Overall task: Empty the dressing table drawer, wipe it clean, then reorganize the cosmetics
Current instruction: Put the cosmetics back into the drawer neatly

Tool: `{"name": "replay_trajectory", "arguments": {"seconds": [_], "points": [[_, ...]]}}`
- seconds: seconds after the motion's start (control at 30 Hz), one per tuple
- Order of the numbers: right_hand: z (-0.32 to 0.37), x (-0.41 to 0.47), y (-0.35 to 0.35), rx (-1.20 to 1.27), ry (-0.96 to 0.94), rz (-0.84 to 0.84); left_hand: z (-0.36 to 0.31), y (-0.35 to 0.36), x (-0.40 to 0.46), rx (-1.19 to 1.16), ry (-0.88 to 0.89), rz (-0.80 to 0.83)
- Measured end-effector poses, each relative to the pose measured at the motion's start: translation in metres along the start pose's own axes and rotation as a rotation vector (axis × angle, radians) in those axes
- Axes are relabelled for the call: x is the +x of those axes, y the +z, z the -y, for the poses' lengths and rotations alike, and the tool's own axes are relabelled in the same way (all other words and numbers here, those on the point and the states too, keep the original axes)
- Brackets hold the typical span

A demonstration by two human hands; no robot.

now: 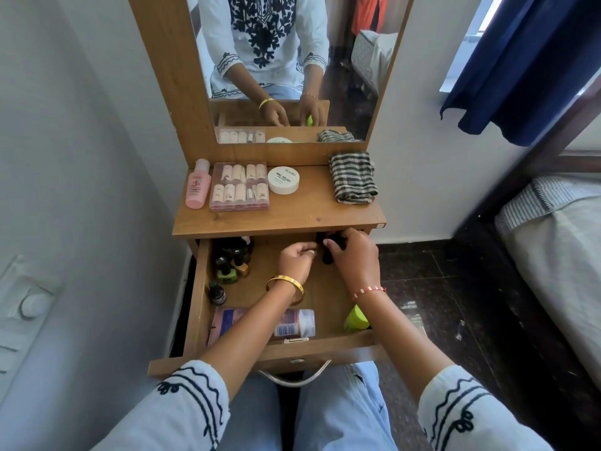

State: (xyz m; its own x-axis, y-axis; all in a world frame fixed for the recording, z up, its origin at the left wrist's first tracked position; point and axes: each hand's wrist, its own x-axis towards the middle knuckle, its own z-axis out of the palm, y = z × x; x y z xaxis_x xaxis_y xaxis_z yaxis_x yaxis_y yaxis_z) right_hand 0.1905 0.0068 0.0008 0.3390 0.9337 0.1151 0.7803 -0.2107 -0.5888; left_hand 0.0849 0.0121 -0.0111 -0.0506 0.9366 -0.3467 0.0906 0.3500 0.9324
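The wooden drawer (196, 307) is pulled out under the dressing table top (292, 213). Both my hands are inside it at the far right. My right hand (354, 258) grips small black items (327, 258), partly hidden by its fingers. Beside it, my left hand (297, 258) has curled fingers touching the same black items; what it holds is hidden. Several nail polish bottles (232, 258) stand at the drawer's far left, a small dark bottle (217, 292) nearer. A pink-labelled bottle (292, 322) lies on its side near the front, and a green container (355, 319) sits at the front right.
On the table top stand a pink bottle (197, 185), a clear case of small bottles (240, 187), a white nail polish remover tub (283, 180) and a folded striped cloth (353, 177). The mirror (351, 76) rises behind. A bed (559, 249) stands right, a wall left.
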Motion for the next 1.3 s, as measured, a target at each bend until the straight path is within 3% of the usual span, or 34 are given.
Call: {"name": "replay_trajectory", "arguments": {"seconds": [0.17, 0.4, 0.77, 0.97, 1.3], "points": [[0.029, -0.002, -0.014, -0.004, -0.156, -0.052, -0.016, -0.022, -0.007, -0.03, 0.122, -0.103], [0.085, 0.044, -0.004, 0.121, -0.192, 0.002, -0.044, -0.062, -0.002, -0.052, 0.204, -0.206], [0.108, 0.101, 0.021, -0.211, -0.313, 0.388, -0.056, -0.078, 0.01, -0.119, 0.181, -0.2], [0.109, 0.1, 0.023, -0.236, -0.29, 0.246, -0.056, -0.082, 0.009, -0.14, 0.163, -0.2], [0.092, 0.063, -0.004, -0.019, -0.181, 0.279, -0.052, -0.08, 0.0, -0.245, 0.113, -0.163]]}}
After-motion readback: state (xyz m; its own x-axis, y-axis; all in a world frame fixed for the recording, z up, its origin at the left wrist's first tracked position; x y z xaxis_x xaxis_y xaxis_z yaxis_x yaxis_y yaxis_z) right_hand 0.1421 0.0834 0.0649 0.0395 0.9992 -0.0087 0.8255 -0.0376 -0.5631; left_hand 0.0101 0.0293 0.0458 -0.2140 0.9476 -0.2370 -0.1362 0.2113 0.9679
